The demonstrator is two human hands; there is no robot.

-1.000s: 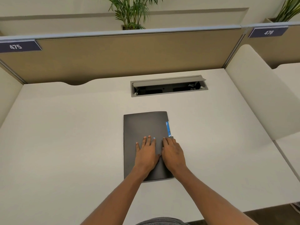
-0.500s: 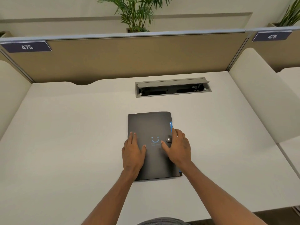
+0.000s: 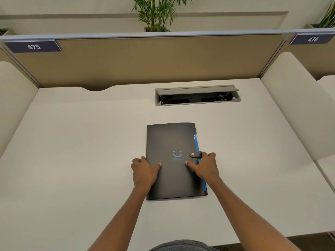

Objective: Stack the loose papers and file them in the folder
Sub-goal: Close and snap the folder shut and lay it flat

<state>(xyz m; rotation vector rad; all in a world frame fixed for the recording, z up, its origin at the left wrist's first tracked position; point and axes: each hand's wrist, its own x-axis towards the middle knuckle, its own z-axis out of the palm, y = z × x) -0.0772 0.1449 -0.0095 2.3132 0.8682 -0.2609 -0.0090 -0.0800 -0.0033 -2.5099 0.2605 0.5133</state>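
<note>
A black folder lies flat and closed on the white desk, a blue smiley logo on its cover and a snap strap fastened at its right edge. Blue inner tabs peek out along that edge. My left hand grips the folder's left edge, thumb on the cover and fingers curled around the side. My right hand grips the right edge just below the strap in the same way. No loose papers are visible.
A grey cable box with its lid raised is set into the desk behind the folder. Tan partition panels close the back, and white dividers rise on both sides. Plants stand beyond the partition.
Both hands slid apart from the middle of the cover to the folder's left and right edges. The logo and fastened strap came into view.
</note>
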